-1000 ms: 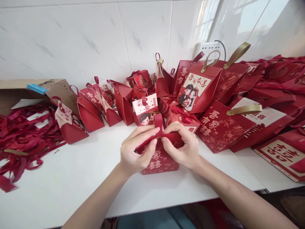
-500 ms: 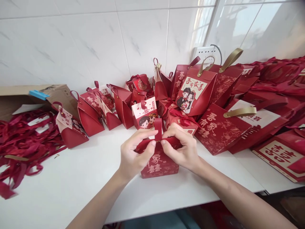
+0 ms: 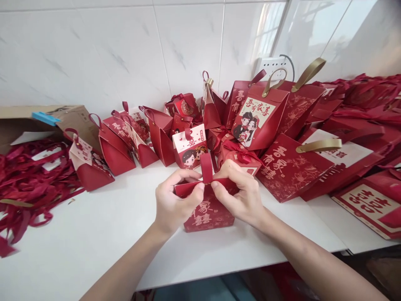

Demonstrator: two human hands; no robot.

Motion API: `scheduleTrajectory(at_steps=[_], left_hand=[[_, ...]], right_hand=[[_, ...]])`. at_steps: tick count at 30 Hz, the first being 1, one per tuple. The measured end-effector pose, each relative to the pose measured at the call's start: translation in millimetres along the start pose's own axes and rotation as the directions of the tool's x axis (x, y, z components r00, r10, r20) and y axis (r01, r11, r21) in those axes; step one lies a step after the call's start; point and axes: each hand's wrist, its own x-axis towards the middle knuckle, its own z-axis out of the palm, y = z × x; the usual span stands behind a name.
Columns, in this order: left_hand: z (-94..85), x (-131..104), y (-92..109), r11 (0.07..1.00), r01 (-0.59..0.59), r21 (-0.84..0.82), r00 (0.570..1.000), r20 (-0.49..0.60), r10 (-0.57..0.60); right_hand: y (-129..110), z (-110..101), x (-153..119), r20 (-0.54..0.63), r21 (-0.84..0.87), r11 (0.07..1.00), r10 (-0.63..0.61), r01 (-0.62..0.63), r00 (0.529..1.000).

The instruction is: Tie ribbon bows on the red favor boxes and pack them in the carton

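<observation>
A red gift box (image 3: pixel 216 215) with pale lettering stands upright on the white table (image 3: pixel 125 246), near its front edge. A dark red ribbon loop (image 3: pixel 206 168) rises from the middle of its top. My left hand (image 3: pixel 177 200) pinches the top edge left of the ribbon, thumb in front and fingers behind. On the other side, my right hand (image 3: pixel 239 192) grips the same edge close to the ribbon's base. Both thumbs nearly meet there. My hands cover parts of the box's front and its top corners.
Several finished-looking red boxes (image 3: pixel 117 150) line the back left. Larger boxes with gold handles (image 3: pixel 260 117) crowd the right. A heap of red ribbons (image 3: pixel 34 184) lies at the left by a cardboard box (image 3: pixel 73 121). A power strip (image 3: pixel 272 67) rests against the tiled wall.
My left fingers have shifted slightly left and behind the box's top edge, away from the ribbon loop. The right hand keeps its grip. The view has shifted a little.
</observation>
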Motion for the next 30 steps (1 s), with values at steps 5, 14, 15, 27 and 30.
scheduleTrajectory(at_steps=[5,14,15,27,30], left_hand=[[-2.1,2.7,-0.2,0.998,-0.064,0.017,0.997,0.052,0.063],[-3.2,3.3,-1.3,0.999,-0.015,-0.034,0.992,0.125,0.02],[-3.3,3.8,-0.8,0.999,-0.004,-0.039,0.992,0.123,0.009],[-5.1,3.1,-2.0,0.998,0.026,-0.062,0.987,0.159,-0.016],[-6.1,2.8,-3.5,0.997,0.023,-0.077,0.987,0.163,-0.01]], right_hand=[[-0.6,0.6,-0.2,-0.007,-0.009,1.0,0.02,-0.02,1.0],[1.2,-1.4,0.9,0.013,-0.004,1.0,-0.003,0.003,1.0],[1.4,-1.5,1.2,0.021,0.01,1.0,0.003,-0.003,1.0],[3.9,1.5,-3.1,0.016,0.06,0.998,-0.017,0.016,1.0],[3.6,3.5,-4.3,-0.004,0.086,0.996,0.021,-0.02,1.0]])
